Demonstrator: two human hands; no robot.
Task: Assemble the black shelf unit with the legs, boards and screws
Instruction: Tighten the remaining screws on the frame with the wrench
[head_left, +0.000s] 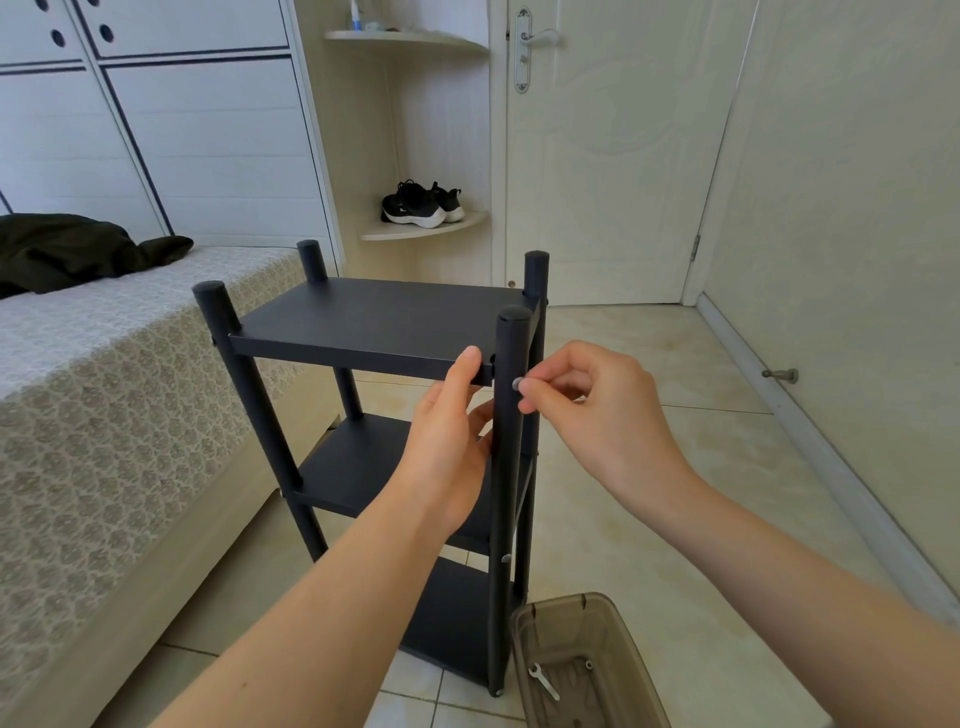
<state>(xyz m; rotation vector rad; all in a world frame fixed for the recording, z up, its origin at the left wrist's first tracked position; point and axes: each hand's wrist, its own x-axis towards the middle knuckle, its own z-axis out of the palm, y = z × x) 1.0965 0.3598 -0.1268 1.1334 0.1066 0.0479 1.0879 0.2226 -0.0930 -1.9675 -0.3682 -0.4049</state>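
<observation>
Tiled floor (649, 467) beside bed (104, 389), shelf (358, 462) upright on it. Left hand (447, 441) gripping top board (374, 317) at front leg (506, 499). Right hand (587, 410) pinching screw (517, 384) against that leg.

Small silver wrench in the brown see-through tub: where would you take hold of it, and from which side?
Judging by its pose, pinch the small silver wrench across its thin shank, mid-length, coming straight down. It lies flat on the floor of the translucent brown plastic tub, whose walls block a sideways reach.
</observation>
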